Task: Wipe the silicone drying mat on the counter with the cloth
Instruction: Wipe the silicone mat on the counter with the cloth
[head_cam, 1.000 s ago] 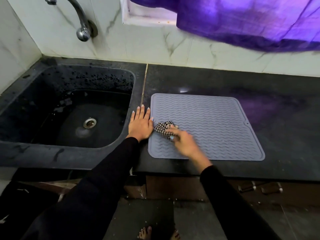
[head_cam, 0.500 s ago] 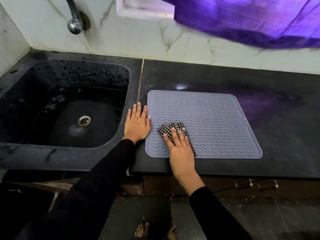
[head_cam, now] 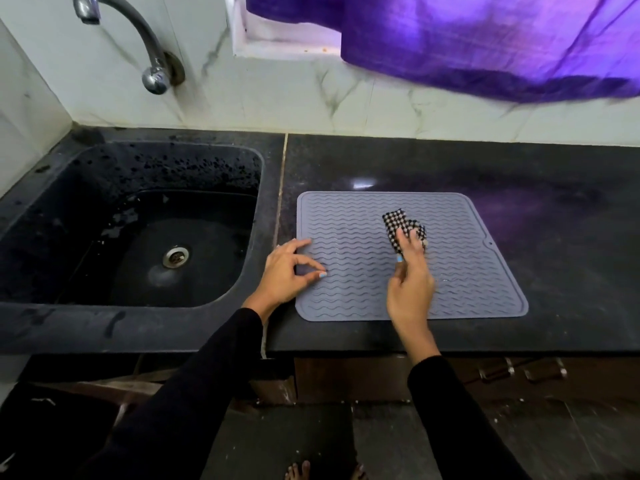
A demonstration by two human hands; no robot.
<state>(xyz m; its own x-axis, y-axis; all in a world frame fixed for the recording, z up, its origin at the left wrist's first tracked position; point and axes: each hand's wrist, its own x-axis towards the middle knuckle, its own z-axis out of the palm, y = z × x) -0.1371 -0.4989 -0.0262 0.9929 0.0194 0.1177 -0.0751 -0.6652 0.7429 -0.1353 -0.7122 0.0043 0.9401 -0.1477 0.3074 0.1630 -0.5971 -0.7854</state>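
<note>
A grey silicone drying mat (head_cam: 467, 278) with wavy ridges lies on the black counter (head_cam: 554, 209) to the right of the sink. A small black-and-white checked cloth (head_cam: 398, 221) sits on the middle of the mat. My right hand (head_cam: 410, 285) reaches in from the front edge, and its fingers lie over the cloth's near part and press it down. My left hand (head_cam: 287, 271) is arched at the mat's left edge, with a fingertip and the thumb tip touching the mat.
A black sink (head_cam: 86, 323) with a drain (head_cam: 176, 256) adjoins the mat on the left, under a metal tap (head_cam: 152, 64). A purple curtain (head_cam: 485, 39) hangs over the back wall. Below the counter edge are drawer handles (head_cam: 519, 372) and bare feet on the floor.
My right hand slid the cloth from the mat's front left corner out to its middle. My left hand went from lying flat beside the mat to fingertips on its left edge.
</note>
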